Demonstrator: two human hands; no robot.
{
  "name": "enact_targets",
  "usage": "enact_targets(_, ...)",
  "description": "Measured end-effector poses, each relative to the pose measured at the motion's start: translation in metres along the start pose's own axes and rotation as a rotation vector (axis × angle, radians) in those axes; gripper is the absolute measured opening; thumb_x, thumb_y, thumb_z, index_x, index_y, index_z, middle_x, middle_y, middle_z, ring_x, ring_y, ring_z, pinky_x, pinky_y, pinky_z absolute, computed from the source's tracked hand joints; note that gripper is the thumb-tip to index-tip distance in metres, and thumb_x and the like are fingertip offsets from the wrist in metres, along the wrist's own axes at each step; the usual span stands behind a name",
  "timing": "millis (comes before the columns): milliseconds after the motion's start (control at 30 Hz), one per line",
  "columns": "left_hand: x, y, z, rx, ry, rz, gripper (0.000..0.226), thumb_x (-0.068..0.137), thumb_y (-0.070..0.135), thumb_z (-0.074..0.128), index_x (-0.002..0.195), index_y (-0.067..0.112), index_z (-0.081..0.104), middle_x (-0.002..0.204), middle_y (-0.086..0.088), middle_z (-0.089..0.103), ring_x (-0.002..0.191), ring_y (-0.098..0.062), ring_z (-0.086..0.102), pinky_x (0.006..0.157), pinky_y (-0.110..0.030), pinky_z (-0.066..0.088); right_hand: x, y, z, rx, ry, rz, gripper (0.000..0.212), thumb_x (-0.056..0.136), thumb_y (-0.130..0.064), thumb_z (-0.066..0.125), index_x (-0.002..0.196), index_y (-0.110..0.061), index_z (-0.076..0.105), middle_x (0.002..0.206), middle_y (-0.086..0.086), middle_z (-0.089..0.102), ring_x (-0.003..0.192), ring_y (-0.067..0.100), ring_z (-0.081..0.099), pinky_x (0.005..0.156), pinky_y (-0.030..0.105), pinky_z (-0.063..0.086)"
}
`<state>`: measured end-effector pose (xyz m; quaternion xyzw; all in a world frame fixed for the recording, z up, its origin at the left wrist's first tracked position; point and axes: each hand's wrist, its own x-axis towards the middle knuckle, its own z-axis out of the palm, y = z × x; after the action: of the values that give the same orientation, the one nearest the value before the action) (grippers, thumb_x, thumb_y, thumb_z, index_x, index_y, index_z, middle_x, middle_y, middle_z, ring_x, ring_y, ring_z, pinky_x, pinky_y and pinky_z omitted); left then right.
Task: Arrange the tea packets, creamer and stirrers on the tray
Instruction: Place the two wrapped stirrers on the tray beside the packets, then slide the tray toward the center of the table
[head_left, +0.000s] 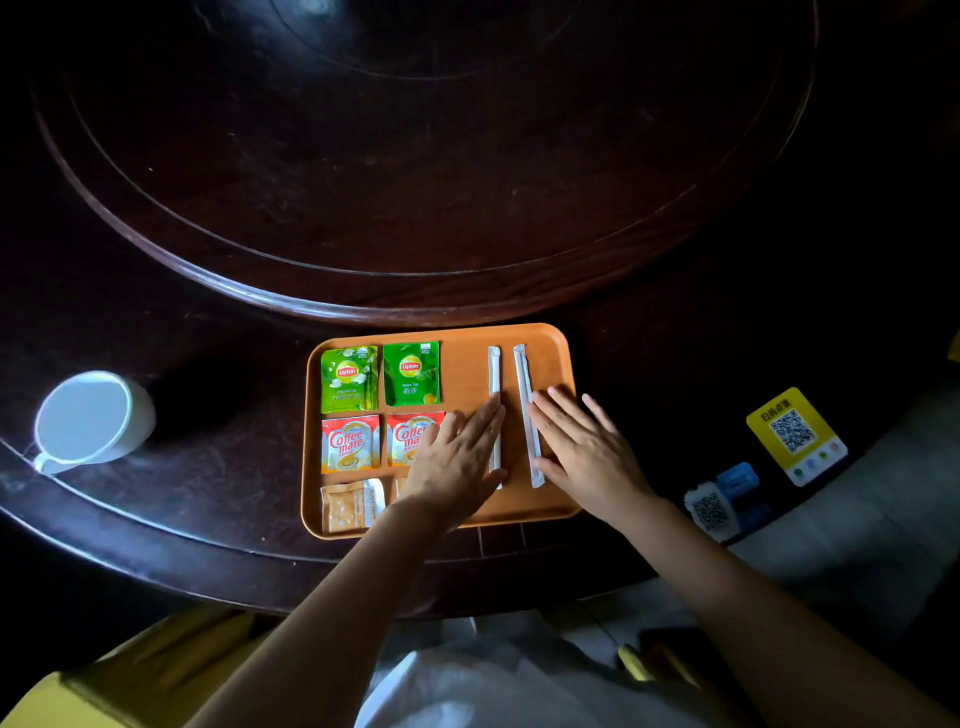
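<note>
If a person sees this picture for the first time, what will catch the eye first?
The orange tray glows against the dark wooden table, with green Lipton tea packets at its far left. Both hands, left hand and right hand, lie flat beside two white wrapped stirrers on its right half.

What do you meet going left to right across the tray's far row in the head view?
Light green Lipton packet → dark green Lipton packet → left stirrer → right stirrer, all on the orange tray.
</note>
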<state>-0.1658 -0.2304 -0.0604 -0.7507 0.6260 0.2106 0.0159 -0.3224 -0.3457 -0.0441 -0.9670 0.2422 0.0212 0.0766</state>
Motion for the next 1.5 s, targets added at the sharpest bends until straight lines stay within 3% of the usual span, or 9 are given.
enact_targets(200,-0.006,0.001,-0.007,-0.050,0.023,0.006,0.072,0.090,0.053,0.034,0.146,0.024,-0.001,0.157,0.006,-0.008,0.133,-0.030,0.024,0.106,-0.044,0.028,0.000,-0.001,0.001,0.039,0.064,0.019,0.060,0.076,-0.031,0.072,0.128,-0.008,0.052,0.136,0.010,0.055,0.130,0.026,0.046,0.106,0.049,0.034)
enact_targets(300,-0.017,-0.002,-0.018,-0.148,0.200,0.000,0.061,0.090,0.041,0.045,0.144,0.019,0.026,0.154,-0.005,0.027,0.124,-0.033,0.040,0.099,-0.045,0.037,-0.005,0.001,0.003,0.099,0.163,0.099,0.053,0.075,-0.024,0.073,0.123,-0.008,0.057,0.132,0.012,0.058,0.125,0.028,0.051,0.105,0.048,0.036)
enact_targets(367,-0.028,-0.012,-0.025,-0.236,0.416,-0.065,0.048,0.087,0.032,0.049,0.131,0.013,0.047,0.135,-0.013,0.053,0.112,-0.033,0.052,0.092,-0.041,0.043,-0.008,0.003,0.004,0.149,0.231,0.184,0.048,0.075,-0.019,0.073,0.119,-0.007,0.059,0.126,0.015,0.062,0.118,0.031,0.056,0.099,0.048,0.043)
enact_targets(533,-0.067,-0.064,-0.035,-0.371,0.717,-0.508,0.031,0.081,0.026,0.044,0.096,0.008,0.064,0.094,-0.016,0.067,0.086,-0.035,0.056,0.076,-0.038,0.039,-0.011,0.004,0.006,0.305,0.270,0.416,0.038,0.080,-0.013,0.067,0.116,-0.005,0.059,0.117,0.018,0.061,0.110,0.036,0.057,0.088,0.050,0.051)
enact_targets(667,-0.083,-0.104,-0.036,-0.518,0.586,-0.997,0.022,0.081,0.022,0.056,0.095,0.006,0.061,0.101,-0.027,0.062,0.098,-0.042,0.053,0.080,-0.045,0.042,-0.005,0.002,0.005,0.462,0.199,0.644,0.036,0.084,-0.011,0.062,0.119,-0.003,0.057,0.117,0.022,0.058,0.109,0.038,0.054,0.089,0.046,0.048)
enact_targets(933,-0.080,-0.119,-0.045,-0.681,0.349,-0.827,0.020,0.077,0.015,0.066,0.096,0.010,0.069,0.098,-0.015,0.072,0.095,-0.031,0.065,0.084,-0.037,0.047,0.016,0.002,-0.005,0.494,0.058,0.793,0.032,0.086,-0.009,0.057,0.118,-0.002,0.057,0.114,0.021,0.060,0.101,0.035,0.059,0.086,0.044,0.052)
enact_targets(1133,-0.076,-0.124,-0.049,-0.659,0.278,-0.742,0.024,0.073,0.005,0.065,0.096,0.009,0.071,0.092,-0.017,0.073,0.087,-0.034,0.067,0.080,-0.038,0.052,0.023,-0.005,-0.007,0.412,-0.029,0.788,0.017,0.083,-0.004,0.058,0.100,-0.004,0.061,0.102,0.016,0.066,0.093,0.032,0.062,0.076,0.034,0.050)
enact_targets(1400,-0.093,-0.135,-0.048,-0.803,0.322,-0.741,0.027,0.074,-0.002,0.064,0.098,0.009,0.070,0.087,-0.019,0.072,0.073,-0.028,0.066,0.077,-0.045,0.056,0.016,-0.002,-0.012,0.624,-0.038,0.833,0.026,0.079,-0.002,0.062,0.104,-0.009,0.064,0.105,0.013,0.069,0.093,0.027,0.063,0.082,0.036,0.054)
enact_targets(1500,-0.102,-0.141,-0.052,-0.798,0.360,-0.713,0.028,0.074,-0.001,0.066,0.100,0.008,0.070,0.085,-0.015,0.072,0.072,-0.021,0.066,0.070,-0.031,0.054,0.014,-0.008,-0.020,0.667,-0.002,0.822,0.026,0.079,-0.003,0.063,0.105,-0.008,0.064,0.104,0.015,0.068,0.092,0.026,0.062,0.082,0.035,0.052)
